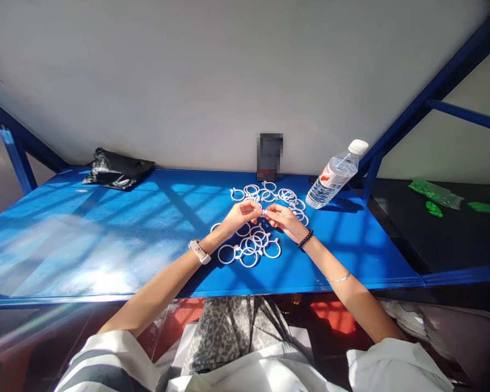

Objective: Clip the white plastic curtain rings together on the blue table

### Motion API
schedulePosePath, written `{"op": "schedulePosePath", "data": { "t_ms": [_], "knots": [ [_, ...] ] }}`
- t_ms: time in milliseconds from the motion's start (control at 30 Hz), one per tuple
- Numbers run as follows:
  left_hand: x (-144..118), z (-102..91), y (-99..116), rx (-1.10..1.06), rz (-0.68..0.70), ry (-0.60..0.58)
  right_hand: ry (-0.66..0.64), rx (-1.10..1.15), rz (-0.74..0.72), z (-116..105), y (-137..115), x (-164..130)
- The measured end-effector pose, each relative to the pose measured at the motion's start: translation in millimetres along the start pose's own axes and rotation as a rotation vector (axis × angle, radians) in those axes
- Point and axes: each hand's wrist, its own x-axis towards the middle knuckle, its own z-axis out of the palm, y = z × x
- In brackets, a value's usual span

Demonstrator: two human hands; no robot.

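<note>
My left hand [242, 215] and my right hand [286, 220] meet above the blue table, fingertips almost touching. Both are closed in a pinch on a small white piece [264, 213], which looks like part of a white curtain ring; the fingers hide most of it. Beyond my hands lies a group of white curtain rings [286, 194] with small eyelets. Nearer to me, below my wrists, is a second loose cluster of the same rings [255, 243], several of them overlapping.
On the blue table [155, 234], a black plastic bag [120, 169] lies at the back left. A blurred dark upright object [269, 157] leans at the back wall. To the right stands a water bottle [335, 177]. Green items in clear plastic [435, 193] rest on a dark surface beyond the blue frame.
</note>
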Motion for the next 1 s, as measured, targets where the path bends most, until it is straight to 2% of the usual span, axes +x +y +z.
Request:
{"op": "schedulePosePath", "data": {
  "t_ms": [133,500,700,833,1000],
  "knots": [
    [0.5,1.0,-1.0,0.034,0.056,0.036,0.018,-0.02,0.006,1.4,-2.8,-1.2],
    [0.0,2.9,-6.4,0.102,0.146,0.032,0.026,-0.106,-0.051,1.8,-3.9,-2.6],
    [-3.8,5.7,-4.3,0.351,0.243,0.071,0.052,-0.153,-0.084,1.2,-1.4,-1.5],
    [-6.8,6.6,-2.4,0.537,0.363,0.061,0.061,-0.195,-0.093,1.5,-0.5,-1.9],
    [-8.5,5.4,-6.7,0.656,0.458,0.065,0.063,-0.215,-0.122,2.5,-0.3,-1.3]
  ]
}}
